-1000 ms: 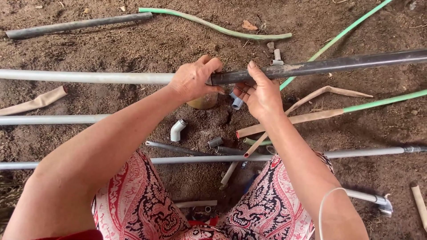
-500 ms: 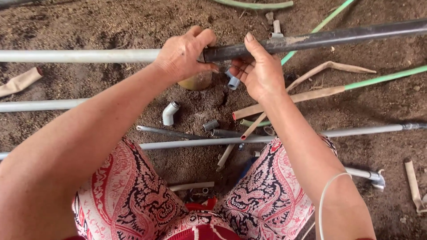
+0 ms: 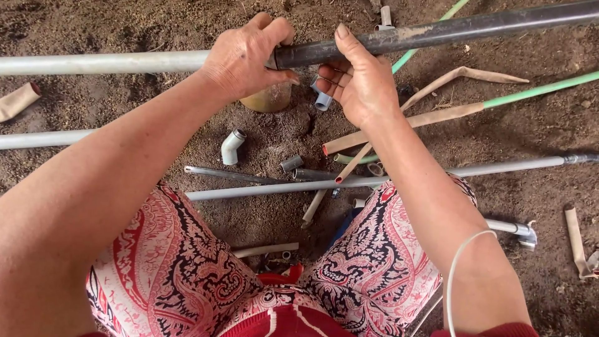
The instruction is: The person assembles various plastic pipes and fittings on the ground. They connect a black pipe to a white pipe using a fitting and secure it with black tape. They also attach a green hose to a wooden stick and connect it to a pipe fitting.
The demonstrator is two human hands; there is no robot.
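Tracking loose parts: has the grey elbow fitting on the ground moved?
No. The grey elbow fitting lies as before, just above the thin metal rod; only the camera shifted.

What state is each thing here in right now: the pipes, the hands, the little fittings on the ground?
Left hand: closed around the joint between the two pipes.
Right hand: thumb up against the dark pipe, fingers curled beneath.
Light grey pipe: held level, end hidden in the left hand.
Dark pipe: held level, meeting the grey one.
Elbow fitting: lying loose on the soil.
Long thin pipe: lying flat, untouched.
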